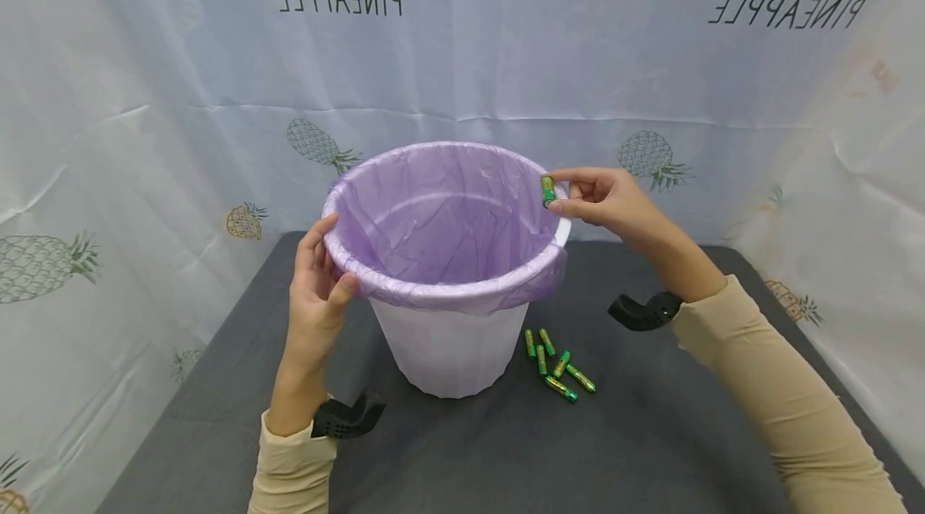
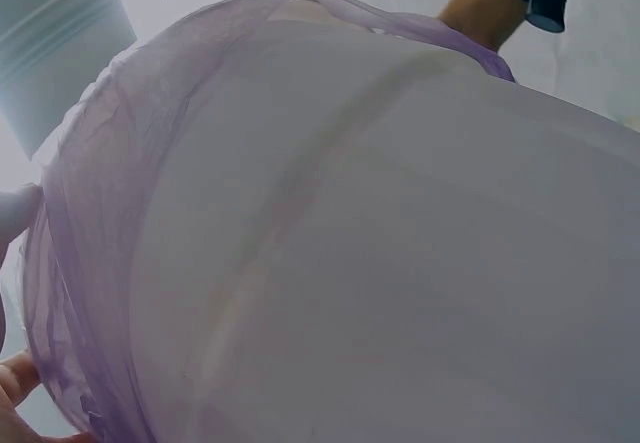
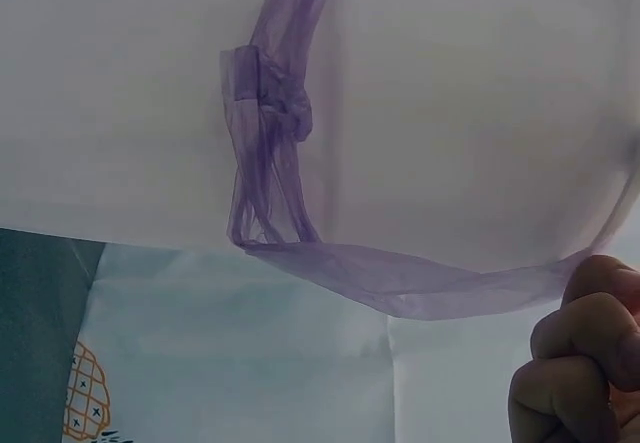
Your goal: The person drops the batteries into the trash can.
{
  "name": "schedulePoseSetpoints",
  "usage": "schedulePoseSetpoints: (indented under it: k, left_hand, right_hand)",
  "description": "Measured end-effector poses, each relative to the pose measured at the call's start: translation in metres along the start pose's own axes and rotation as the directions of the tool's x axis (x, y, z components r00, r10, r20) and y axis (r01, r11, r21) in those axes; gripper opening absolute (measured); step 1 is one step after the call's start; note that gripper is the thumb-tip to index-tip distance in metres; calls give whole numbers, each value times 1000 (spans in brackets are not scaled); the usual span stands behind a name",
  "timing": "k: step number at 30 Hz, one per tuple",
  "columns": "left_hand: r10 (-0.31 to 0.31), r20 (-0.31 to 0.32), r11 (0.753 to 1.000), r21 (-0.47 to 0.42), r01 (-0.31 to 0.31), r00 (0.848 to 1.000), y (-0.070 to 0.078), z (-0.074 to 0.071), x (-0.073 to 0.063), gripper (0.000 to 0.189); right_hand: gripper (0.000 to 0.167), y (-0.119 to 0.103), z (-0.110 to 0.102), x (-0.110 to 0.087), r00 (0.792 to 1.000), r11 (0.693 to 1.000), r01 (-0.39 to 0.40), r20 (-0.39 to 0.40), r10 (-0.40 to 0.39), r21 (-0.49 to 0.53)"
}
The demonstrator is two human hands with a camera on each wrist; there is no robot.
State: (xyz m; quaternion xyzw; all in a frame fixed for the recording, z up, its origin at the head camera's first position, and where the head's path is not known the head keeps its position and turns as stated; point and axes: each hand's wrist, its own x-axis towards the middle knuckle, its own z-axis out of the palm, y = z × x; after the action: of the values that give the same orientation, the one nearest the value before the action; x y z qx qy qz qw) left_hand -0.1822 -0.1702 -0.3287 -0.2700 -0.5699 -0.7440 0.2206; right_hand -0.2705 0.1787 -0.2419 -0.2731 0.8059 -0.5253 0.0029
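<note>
A white trash bin (image 1: 450, 345) lined with a purple plastic bag (image 1: 448, 217) stands upright on the dark table. My left hand (image 1: 315, 297) holds the bin's rim at its left side, thumb toward the front. Over the rim's right side, my right hand (image 1: 603, 197) pinches a green and gold battery (image 1: 548, 191) between thumb and finger. Several similar batteries (image 1: 560, 389) lie loose on the table, right of the bin's base. The right wrist view shows the bag's knotted part (image 3: 270, 113) against the bin's outer wall; the pinched battery is not visible there.
The dark grey table (image 1: 448, 466) extends around the bin. Behind and at both sides hangs a pale curtain (image 1: 462, 56) with pineapple prints. A black wrist device (image 1: 350, 415) sits on the left wrist, another (image 1: 643, 312) on the right.
</note>
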Motion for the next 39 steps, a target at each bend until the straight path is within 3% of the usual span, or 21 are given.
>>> schedulePoseSetpoints:
  k: [9,24,31,39]
  left_hand:
    - [3,1,1000,-3,-3,1000,0,0,0,64]
    - [17,17,1000,-7,-17,1000,-1,-1,0,63]
    - [13,13,1000,-1,-13,1000,-1,-1,-1,63]
    - [6,4,1000,-1,-6,1000,-1,-1,-1,63]
  right_hand:
    - [34,4,0,1,1000,999,13,21,-14,45]
    - [35,8,1,-2,999,997,35,27,-37,73]
    - [32,14,2,-11,993,980,114,-29,-110,164]
    - [36,28,4,-29,977,962,200,-116,-180,186]
